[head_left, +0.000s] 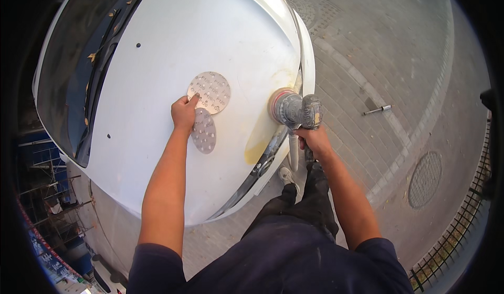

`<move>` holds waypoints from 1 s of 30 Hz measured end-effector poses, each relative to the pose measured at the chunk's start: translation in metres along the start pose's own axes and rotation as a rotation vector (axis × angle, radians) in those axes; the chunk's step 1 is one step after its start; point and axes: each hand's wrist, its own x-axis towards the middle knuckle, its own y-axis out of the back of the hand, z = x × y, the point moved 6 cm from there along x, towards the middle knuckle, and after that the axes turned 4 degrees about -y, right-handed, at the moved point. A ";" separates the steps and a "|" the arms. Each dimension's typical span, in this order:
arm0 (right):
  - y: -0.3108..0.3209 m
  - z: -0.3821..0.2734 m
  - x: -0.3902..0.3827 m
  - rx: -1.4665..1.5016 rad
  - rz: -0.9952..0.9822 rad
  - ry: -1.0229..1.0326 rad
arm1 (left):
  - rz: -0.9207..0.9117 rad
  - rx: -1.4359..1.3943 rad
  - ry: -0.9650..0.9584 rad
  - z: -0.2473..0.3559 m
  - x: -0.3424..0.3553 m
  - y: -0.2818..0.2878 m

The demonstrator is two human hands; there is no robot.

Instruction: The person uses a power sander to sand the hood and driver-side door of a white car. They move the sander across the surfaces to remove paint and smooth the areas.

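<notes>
white car hood carries the work. your left hand lies near the hood's middle, fingers curled, thumb and fingertips pinching the lower edge of a round perforated sanding disc; a second, greyer disc lies flat just below it, partly under your hand. your right hand is closed around the handle of a grey power sander, its round pad pressed against the hood's front edge, beside a yellowish patch. brick pavement lies beyond, with a small metal tool on it.
</notes>
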 end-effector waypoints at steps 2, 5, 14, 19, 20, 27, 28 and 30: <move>-0.011 0.041 -0.025 -0.059 -0.025 -0.032 | 0.007 -0.019 -0.012 0.000 0.000 0.000; -0.029 0.091 -0.062 -0.268 0.013 -0.035 | 0.000 0.014 -0.027 0.002 0.000 0.001; 0.004 0.020 -0.002 -0.043 0.020 0.013 | 0.004 -0.053 -0.045 0.008 -0.005 -0.002; 0.005 0.020 0.002 -0.002 -0.017 0.008 | -0.020 -0.048 -0.044 0.007 -0.003 -0.001; -0.003 0.034 -0.011 -0.013 -0.033 0.011 | -0.017 -0.038 -0.047 0.007 -0.003 -0.001; -0.046 0.102 -0.074 -0.107 -0.010 0.014 | -0.017 -0.012 0.009 0.005 -0.003 0.000; -0.043 0.098 -0.067 -0.064 -0.013 0.002 | -0.025 -0.014 -0.022 0.006 -0.003 0.000; -0.031 0.080 -0.046 -0.036 -0.039 -0.009 | -0.025 -0.048 0.004 0.004 -0.002 0.000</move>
